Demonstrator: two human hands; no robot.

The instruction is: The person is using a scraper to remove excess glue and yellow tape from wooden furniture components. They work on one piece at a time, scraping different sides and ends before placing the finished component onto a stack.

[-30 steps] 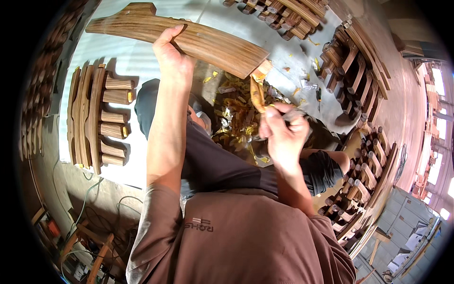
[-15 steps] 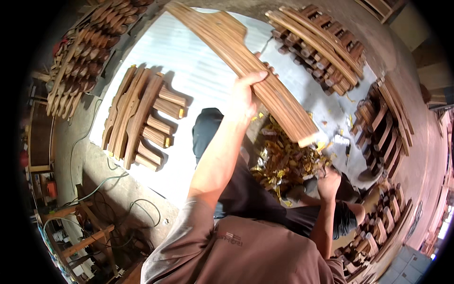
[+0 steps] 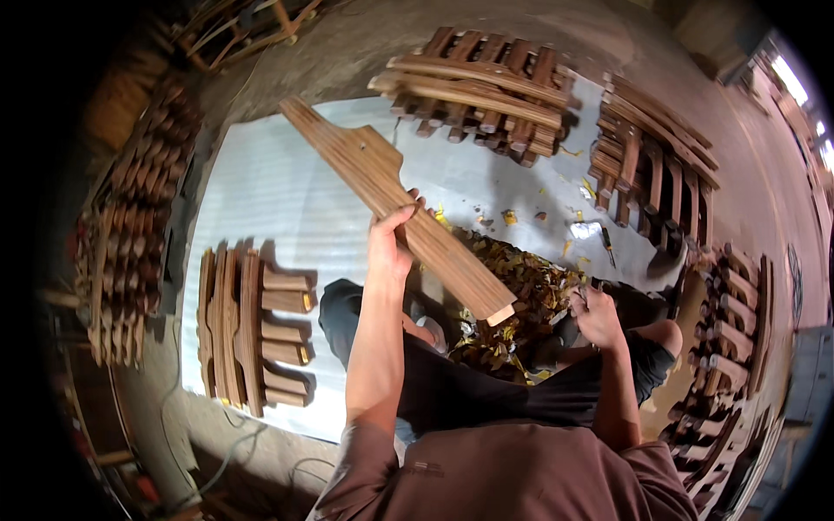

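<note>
The person's left hand (image 3: 391, 239) is wrapped round the middle of a long brown wood piece (image 3: 452, 260), which slants down toward the right. The right hand (image 3: 597, 319) is curled up, near the wood's low end; whether it pinches anything is hard to tell. That end is pale and shows no yellow, so it looks cleared. A heap of yellow scraps (image 3: 521, 276) lies between the hands. Left of the left hand, a wood stack (image 3: 229, 334) has yellow bits (image 3: 306, 301) on some ends, so those look not yet cleared.
</note>
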